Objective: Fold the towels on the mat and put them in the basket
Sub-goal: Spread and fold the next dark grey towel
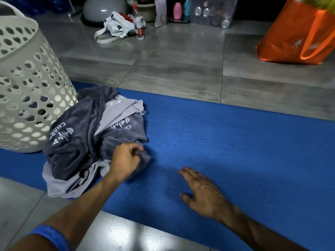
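Note:
A crumpled heap of grey towels (87, 138) with white lettering lies on the left part of the blue ribbed mat (235, 145). My left hand (126, 160) grips the near right corner of a dark grey towel at the heap's edge. My right hand (201, 189) rests flat on the bare mat, fingers spread, a short way right of the heap and apart from it. The white perforated basket (30, 84) stands at the far left, touching the heap; dark cloth shows through its holes.
Grey floor tiles surround the mat. An orange bag (297, 37) stands at the back right. A white cloth bag (116, 26), a water bottle (138, 24), other bottles and a clear plastic box (213, 11) line the back.

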A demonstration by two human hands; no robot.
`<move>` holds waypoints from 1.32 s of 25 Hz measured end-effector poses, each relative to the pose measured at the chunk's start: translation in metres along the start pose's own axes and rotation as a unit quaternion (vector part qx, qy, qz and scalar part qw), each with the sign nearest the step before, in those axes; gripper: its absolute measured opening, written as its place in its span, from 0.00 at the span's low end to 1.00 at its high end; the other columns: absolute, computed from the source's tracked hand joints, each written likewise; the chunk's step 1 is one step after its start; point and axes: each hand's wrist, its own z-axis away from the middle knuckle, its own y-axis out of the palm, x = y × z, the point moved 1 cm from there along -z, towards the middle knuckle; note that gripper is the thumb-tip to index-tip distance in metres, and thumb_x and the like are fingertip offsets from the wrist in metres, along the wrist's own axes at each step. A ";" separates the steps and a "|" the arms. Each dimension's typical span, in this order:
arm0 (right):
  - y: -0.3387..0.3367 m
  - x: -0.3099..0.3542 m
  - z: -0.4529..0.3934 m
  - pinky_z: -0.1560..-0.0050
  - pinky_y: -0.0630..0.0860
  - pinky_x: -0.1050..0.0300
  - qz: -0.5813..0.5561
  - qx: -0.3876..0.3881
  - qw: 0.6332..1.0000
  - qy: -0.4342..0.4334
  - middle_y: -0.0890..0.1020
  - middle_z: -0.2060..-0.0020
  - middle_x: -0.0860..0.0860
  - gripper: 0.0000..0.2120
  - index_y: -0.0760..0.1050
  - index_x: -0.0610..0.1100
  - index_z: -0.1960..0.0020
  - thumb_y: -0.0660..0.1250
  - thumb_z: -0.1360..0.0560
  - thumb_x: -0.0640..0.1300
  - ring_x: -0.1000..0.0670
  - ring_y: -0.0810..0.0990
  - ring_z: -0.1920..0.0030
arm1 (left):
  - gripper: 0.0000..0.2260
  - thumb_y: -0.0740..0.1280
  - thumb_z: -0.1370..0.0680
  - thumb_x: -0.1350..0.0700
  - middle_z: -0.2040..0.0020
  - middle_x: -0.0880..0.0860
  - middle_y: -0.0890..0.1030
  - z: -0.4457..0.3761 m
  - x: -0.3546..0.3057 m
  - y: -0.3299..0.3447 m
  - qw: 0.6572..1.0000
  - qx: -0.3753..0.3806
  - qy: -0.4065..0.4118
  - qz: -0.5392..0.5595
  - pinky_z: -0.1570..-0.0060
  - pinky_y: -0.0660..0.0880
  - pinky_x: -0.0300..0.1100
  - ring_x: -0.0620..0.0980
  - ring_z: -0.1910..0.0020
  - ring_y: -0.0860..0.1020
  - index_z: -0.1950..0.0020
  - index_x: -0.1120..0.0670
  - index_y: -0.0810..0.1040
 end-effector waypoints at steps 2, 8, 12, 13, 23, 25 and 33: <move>-0.009 -0.004 0.004 0.27 0.54 0.66 -0.114 -0.041 0.993 0.018 0.58 0.25 0.58 0.38 0.49 0.52 0.21 0.67 0.24 0.52 0.55 0.60 0.25 | 0.14 0.66 0.28 0.69 0.62 0.47 0.84 0.002 -0.054 0.015 0.991 0.020 0.029 0.132 0.54 0.77 0.38 0.46 0.60 0.82 0.61 0.49 0.83; -0.041 -0.045 0.030 0.41 0.77 0.48 -0.343 -0.260 0.899 0.079 0.80 0.41 0.54 0.27 0.66 0.51 0.30 0.69 0.26 0.45 0.54 0.79 0.43 | 0.12 0.68 0.28 0.72 0.62 0.54 0.83 0.035 -0.192 0.047 0.920 0.250 0.173 0.246 0.61 0.75 0.40 0.46 0.64 0.77 0.57 0.56 0.83; -0.061 -0.084 0.066 0.50 0.80 0.53 -0.463 -0.323 0.808 0.169 0.85 0.56 0.50 0.07 0.80 0.50 0.48 0.66 0.23 0.41 0.49 0.83 0.53 | 0.18 0.68 0.27 0.71 0.55 0.54 0.79 0.054 -0.230 0.079 0.888 0.319 0.124 0.306 0.56 0.73 0.38 0.48 0.58 0.74 0.43 0.52 0.76; -0.065 -0.091 0.078 0.54 0.80 0.59 -0.491 -0.337 0.781 0.190 0.85 0.58 0.50 0.06 0.81 0.49 0.51 0.66 0.21 0.42 0.50 0.83 0.55 | 0.20 0.69 0.27 0.68 0.52 0.54 0.78 0.057 -0.232 0.091 0.904 0.306 0.111 0.278 0.53 0.74 0.39 0.48 0.56 0.75 0.39 0.51 0.74; -0.072 -0.164 0.151 0.52 0.80 0.47 -0.401 -0.422 0.771 0.258 0.82 0.55 0.51 0.07 0.75 0.48 0.48 0.68 0.25 0.41 0.50 0.81 0.52 | 0.32 0.69 0.28 0.51 0.27 0.52 0.60 0.046 -0.149 0.133 0.890 0.285 0.140 -0.327 0.31 0.63 0.58 0.57 0.28 0.60 0.25 0.45 0.61; -0.057 -0.158 0.135 0.57 0.78 0.50 -0.300 -0.373 0.845 0.239 0.81 0.56 0.52 0.07 0.75 0.47 0.50 0.70 0.26 0.40 0.52 0.80 0.55 | 0.37 0.71 0.28 0.50 0.25 0.52 0.58 0.043 -0.135 0.135 0.894 0.288 0.117 -0.323 0.31 0.61 0.60 0.57 0.27 0.59 0.23 0.45 0.56; -0.043 -0.133 0.092 0.55 0.78 0.60 -0.480 -0.278 0.810 0.192 0.83 0.52 0.52 0.09 0.76 0.49 0.43 0.64 0.20 0.39 0.55 0.82 0.53 | 0.24 0.68 0.23 0.51 0.32 0.52 0.73 0.048 -0.101 0.163 0.927 0.229 0.124 -0.269 0.38 0.73 0.49 0.56 0.34 0.72 0.29 0.49 0.67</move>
